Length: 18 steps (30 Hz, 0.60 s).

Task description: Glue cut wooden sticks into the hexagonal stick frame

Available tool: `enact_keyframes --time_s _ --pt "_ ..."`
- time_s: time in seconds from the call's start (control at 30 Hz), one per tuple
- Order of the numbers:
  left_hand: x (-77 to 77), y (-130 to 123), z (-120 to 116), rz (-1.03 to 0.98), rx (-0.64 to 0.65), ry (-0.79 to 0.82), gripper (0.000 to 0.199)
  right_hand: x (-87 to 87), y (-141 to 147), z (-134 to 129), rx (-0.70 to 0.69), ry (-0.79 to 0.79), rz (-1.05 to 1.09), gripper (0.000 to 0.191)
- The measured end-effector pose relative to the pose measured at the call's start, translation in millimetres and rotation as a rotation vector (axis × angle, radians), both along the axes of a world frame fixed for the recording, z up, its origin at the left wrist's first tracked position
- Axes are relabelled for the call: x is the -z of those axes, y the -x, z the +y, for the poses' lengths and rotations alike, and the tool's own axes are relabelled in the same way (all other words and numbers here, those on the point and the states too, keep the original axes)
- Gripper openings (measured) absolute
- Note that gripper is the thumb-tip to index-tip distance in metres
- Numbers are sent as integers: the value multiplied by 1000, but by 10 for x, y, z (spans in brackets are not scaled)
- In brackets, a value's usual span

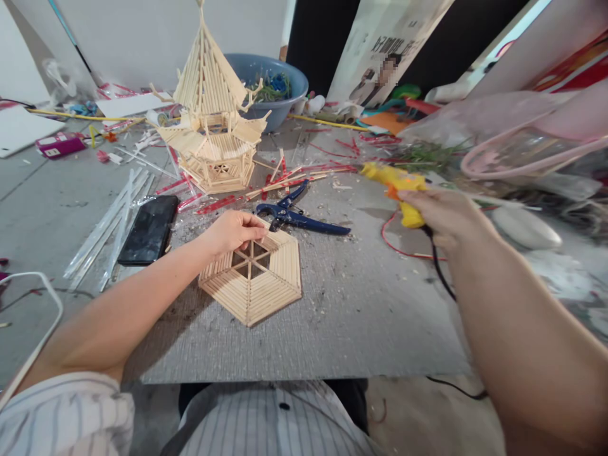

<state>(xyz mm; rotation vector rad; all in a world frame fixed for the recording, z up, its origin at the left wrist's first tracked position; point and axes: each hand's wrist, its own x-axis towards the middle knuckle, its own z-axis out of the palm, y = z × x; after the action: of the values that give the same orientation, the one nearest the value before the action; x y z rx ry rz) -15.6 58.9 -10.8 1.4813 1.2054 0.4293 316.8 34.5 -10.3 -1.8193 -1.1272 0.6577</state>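
Observation:
A hexagonal panel of thin wooden sticks (249, 297) lies on the table, with spokes crossing an opening in its middle. The fingers of my left hand (232, 233) are closed in a pinch at its upper edge; whether a loose stick is also between them, I cannot tell. Out to the right, my right hand (439, 212) grips a yellow hot glue gun (411, 190) above the table, its nozzle end pointing left and its black cord hanging below. Just beyond the panel rest dark blue cutting pliers (304, 218), their handles spread.
Behind stands a stick-built pagoda model (213, 139), near a blue basin (289, 88). On the left are a black phone (149, 228) and clear glue sticks (107, 228). Red-wrapped sticks (285, 180) are scattered mid-table. Plastic bags and a pink-rimmed item (536, 149) crowd the right.

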Motion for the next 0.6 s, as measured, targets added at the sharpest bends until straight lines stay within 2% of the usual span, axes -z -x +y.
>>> enact_keyframes --time_s 0.07,0.1,0.17,0.23,0.33,0.4,0.6 --pt "-7 -2 -3 -15 10 -5 11 -91 113 54 68 -71 128 11" --pt "-9 -2 -5 -27 14 -5 13 -124 189 73 72 -106 258 13" --pt "-6 -1 -9 -54 10 -1 17 -147 368 87 -7 -122 426 15" --pt "2 -2 -11 -72 -8 0 19 -109 561 62 -73 -106 472 15" --pt "18 -5 -12 -95 -54 3 20 23 805 -21 -255 -123 439 14" --pt "27 -8 -11 -133 -96 25 20 116 909 -79 -321 -151 389 16" --pt "39 -24 -10 -282 -216 85 18 337 952 -174 -496 -194 223 25"
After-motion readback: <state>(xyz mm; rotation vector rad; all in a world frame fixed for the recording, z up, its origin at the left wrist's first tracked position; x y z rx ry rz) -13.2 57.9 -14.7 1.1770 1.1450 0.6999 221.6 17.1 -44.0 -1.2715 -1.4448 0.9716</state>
